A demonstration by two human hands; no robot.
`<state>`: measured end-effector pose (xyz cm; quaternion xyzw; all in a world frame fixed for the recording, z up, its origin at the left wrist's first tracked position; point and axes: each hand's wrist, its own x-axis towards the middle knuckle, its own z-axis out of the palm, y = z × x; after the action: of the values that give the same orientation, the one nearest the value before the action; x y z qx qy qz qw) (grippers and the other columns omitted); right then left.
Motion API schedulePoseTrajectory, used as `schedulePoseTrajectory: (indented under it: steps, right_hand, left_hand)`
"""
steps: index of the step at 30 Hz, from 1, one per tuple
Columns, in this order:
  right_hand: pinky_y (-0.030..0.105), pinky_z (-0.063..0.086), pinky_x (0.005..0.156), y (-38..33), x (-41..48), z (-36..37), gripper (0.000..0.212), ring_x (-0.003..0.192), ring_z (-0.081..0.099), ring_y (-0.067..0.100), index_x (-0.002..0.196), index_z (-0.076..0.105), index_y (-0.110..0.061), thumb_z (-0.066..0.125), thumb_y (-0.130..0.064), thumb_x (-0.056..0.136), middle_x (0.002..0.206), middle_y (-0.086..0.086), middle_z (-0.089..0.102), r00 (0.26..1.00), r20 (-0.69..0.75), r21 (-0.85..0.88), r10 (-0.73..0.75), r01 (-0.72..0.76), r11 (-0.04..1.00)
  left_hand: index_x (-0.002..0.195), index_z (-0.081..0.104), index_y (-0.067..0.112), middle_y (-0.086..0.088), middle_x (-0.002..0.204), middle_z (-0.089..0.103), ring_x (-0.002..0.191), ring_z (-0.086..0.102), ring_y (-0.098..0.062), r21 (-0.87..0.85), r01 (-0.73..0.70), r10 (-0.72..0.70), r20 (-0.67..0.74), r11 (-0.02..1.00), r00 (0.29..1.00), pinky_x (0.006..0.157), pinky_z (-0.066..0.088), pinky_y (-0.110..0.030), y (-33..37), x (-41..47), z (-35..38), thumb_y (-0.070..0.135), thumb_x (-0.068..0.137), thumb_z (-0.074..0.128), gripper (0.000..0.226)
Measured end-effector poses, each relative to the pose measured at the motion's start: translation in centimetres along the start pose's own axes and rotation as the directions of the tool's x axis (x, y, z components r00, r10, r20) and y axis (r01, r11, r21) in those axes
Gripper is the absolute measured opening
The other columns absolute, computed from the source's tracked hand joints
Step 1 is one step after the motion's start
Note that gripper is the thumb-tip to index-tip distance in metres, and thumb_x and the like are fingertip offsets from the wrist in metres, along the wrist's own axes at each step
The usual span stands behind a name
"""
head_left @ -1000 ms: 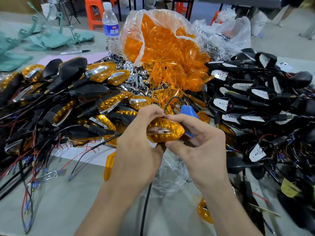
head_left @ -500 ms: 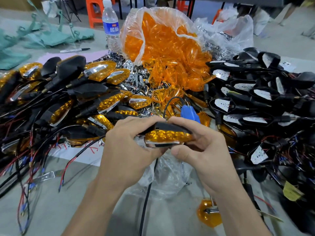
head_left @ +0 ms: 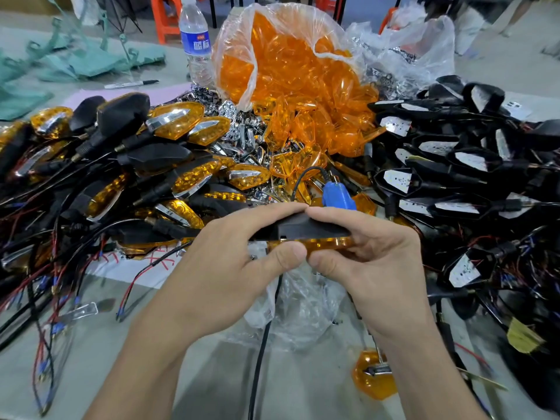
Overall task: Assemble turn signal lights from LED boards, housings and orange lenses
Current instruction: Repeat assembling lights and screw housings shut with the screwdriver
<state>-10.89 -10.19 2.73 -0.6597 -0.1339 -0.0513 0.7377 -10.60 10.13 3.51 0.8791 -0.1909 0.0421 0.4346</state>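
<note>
1. The left hand (head_left: 218,268) and the right hand (head_left: 372,262) both hold one turn signal light (head_left: 303,230), which has a black plastic shell on top and a see-through orange lens below
2. The light is up over the grey table (head_left: 91,359), in the middle, close to the person
3. Each thumb presses the orange underside and each pointing finger lies on the black top, so both hands are squeezed on the light
4. A blue plastic tool (head_left: 338,195) with a black cord sits just behind the light
5. A big clear plastic bag (head_left: 291,65) full of orange lenses stands behind that
6. A heap of black-and-orange lights with wires (head_left: 175,122) lies on the left
7. A heap of open black shells with white LED boards inside (head_left: 454,165) lies on the right
8. A clear water bottle with a blue label (head_left: 195,40) stands left of the bag
</note>
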Motion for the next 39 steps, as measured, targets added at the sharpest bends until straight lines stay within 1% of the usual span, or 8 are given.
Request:
schedulePoseTrajectory:
  steps: [9, 13, 18, 23, 27, 32, 34, 39]
  right_hand:
    - [0.027, 0.061, 0.078, -0.4, 0.2, 0.6, 0.045, 0.089, 0.079, 0.024, 0.11, 0.08, -0.016, 0.08, 0.01, 0.073, 0.1, 0.007, 0.081, 1.0, -0.018, 0.089, -0.011, 0.012, 0.996]
    - [0.023, 0.059, 0.072, -0.1, 0.6, 0.9, 0.042, 0.079, 0.077, 0.016, 0.104, 0.082, -0.019, 0.082, 0.009, 0.073, 0.09, 0.004, 0.082, 0.997, -0.051, 0.064, 0.064, -0.061, 0.996]
    - [0.027, 0.061, 0.074, -0.2, 0.8, 0.7, 0.042, 0.083, 0.079, 0.02, 0.105, 0.082, -0.022, 0.084, 0.005, 0.073, 0.095, 0.005, 0.082, 0.995, -0.055, 0.052, 0.087, -0.084, 0.995]
    - [0.03, 0.062, 0.076, -0.7, 0.9, 0.8, 0.04, 0.087, 0.078, 0.025, 0.103, 0.082, -0.016, 0.084, -0.01, 0.064, 0.095, 0.011, 0.081, 0.982, -0.112, 0.137, 0.152, -0.136, 0.981]
    - [0.037, 0.065, 0.077, -0.9, 0.8, 1.3, 0.038, 0.086, 0.078, 0.029, 0.101, 0.083, -0.01, 0.083, -0.022, 0.065, 0.094, 0.015, 0.08, 0.968, -0.116, 0.192, 0.225, -0.2, 0.961]
    - [0.036, 0.059, 0.072, -0.6, 0.9, 1.5, 0.039, 0.074, 0.067, 0.028, 0.087, 0.084, -0.01, 0.08, -0.046, 0.074, 0.083, 0.022, 0.076, 0.942, -0.204, -0.014, 0.267, -0.276, 0.961]
    - [0.03, 0.061, 0.079, -0.7, 1.1, 0.6, 0.029, 0.085, 0.074, 0.022, 0.097, 0.083, -0.015, 0.084, -0.038, 0.08, 0.09, 0.014, 0.079, 0.95, -0.093, -0.029, 0.298, -0.302, 0.953]
    - [0.026, 0.059, 0.079, -0.8, 1.0, -0.3, 0.036, 0.098, 0.076, 0.022, 0.115, 0.077, -0.018, 0.073, -0.005, 0.082, 0.101, 0.01, 0.079, 0.947, 0.1, -0.023, 0.304, -0.303, 0.953]
  left_hand:
    - [0.131, 0.061, 0.049, 0.038, 0.105, 0.064, 0.097, 0.063, 0.001, 0.046, -0.041, 0.048, -0.161, 0.998, 0.986, 0.078, 0.044, -0.015, 0.2, 0.0, 1.1, 0.068, 0.096, 0.049, 0.042]
    - [0.128, 0.069, 0.042, 0.026, 0.106, 0.073, 0.103, 0.068, -0.001, -0.026, 0.037, -0.04, -0.112, 0.999, 0.993, 0.085, 0.056, -0.035, -0.2, 0.5, 1.2, 0.067, 0.096, 0.049, 0.045]
    - [0.14, 0.059, 0.05, 0.031, 0.13, 0.065, 0.123, 0.059, 0.008, -0.044, 0.035, -0.039, -0.108, 0.998, 0.993, 0.098, 0.051, -0.02, -0.5, 0.3, 1.1, 0.067, 0.09, 0.062, 0.052]
    - [0.149, 0.053, 0.043, 0.03, 0.151, 0.049, 0.142, 0.042, 0.006, 0.241, -0.102, 0.162, -0.241, 0.965, 0.957, 0.116, 0.034, -0.021, 0.0, -0.5, 1.9, 0.053, 0.069, 0.081, 0.086]
    - [0.144, 0.061, 0.018, 0.004, 0.151, 0.057, 0.139, 0.054, -0.015, 0.421, -0.231, 0.387, -0.334, 0.877, 0.86, 0.115, 0.039, -0.034, -0.5, -0.2, 3.5, 0.029, 0.08, 0.089, 0.072]
    - [0.133, 0.065, 0.034, 0.022, 0.121, 0.068, 0.106, 0.066, 0.002, 0.115, -0.059, 0.088, -0.263, 0.992, 0.961, 0.087, 0.052, -0.017, -0.3, 0.1, 3.3, 0.053, 0.081, 0.075, 0.056]
    - [0.125, 0.062, 0.047, 0.029, 0.108, 0.068, 0.096, 0.066, 0.008, 0.018, 0.059, -0.055, -0.169, 0.998, 0.984, 0.076, 0.048, -0.007, -0.2, 0.0, 2.8, 0.059, 0.074, 0.069, 0.053]
    - [0.121, 0.059, 0.052, 0.026, 0.096, 0.069, 0.08, 0.069, -0.001, -0.092, 0.137, -0.139, -0.01, 0.986, 0.99, 0.061, 0.05, -0.014, 0.0, 0.2, 2.0, 0.062, 0.073, 0.068, 0.05]
